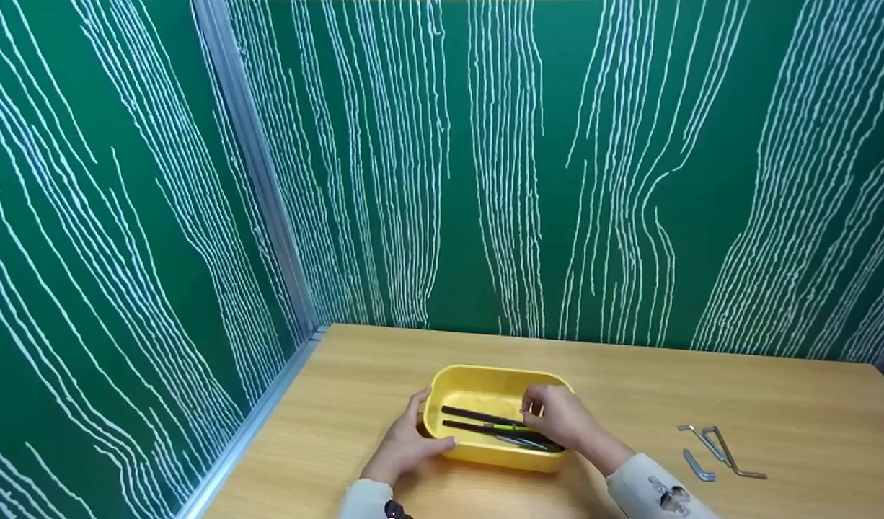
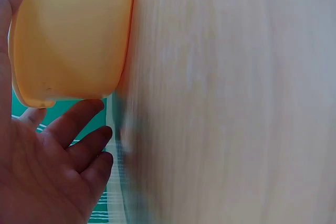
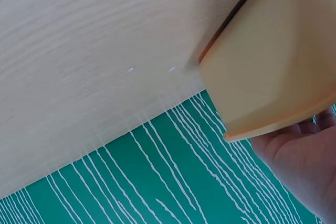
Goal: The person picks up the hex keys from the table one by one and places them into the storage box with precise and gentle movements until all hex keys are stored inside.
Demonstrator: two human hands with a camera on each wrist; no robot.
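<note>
Yellow box [image 1: 500,457] is set on the wooden table [image 1: 788,411], its left end embraced by the left hand [image 1: 406,441], with the thumb laid against the near wall and the fingers spread around the end. The right hand [image 1: 562,417], well apart from the left, is bent over the right part of the box, thumb and fingertips close together; whether anything is pinched there cannot be told. Inside, two long dark rods [image 1: 478,415] are seen, with a bright green piece [image 1: 509,427] and a thin grey piece [image 1: 525,442] crowded among them.

Because the pieces are so crowded, a neighbour could be dragged along if one were lifted, or a slim one dropped if it were taken too near its tip. The box could be slid or tilted if its rim were knocked by the right hand while too little pressure was given by the left. The bent metal keys [image 1: 728,454] at the right might be swept aside if the right sleeve [image 1: 655,490] were swung wide.
</note>
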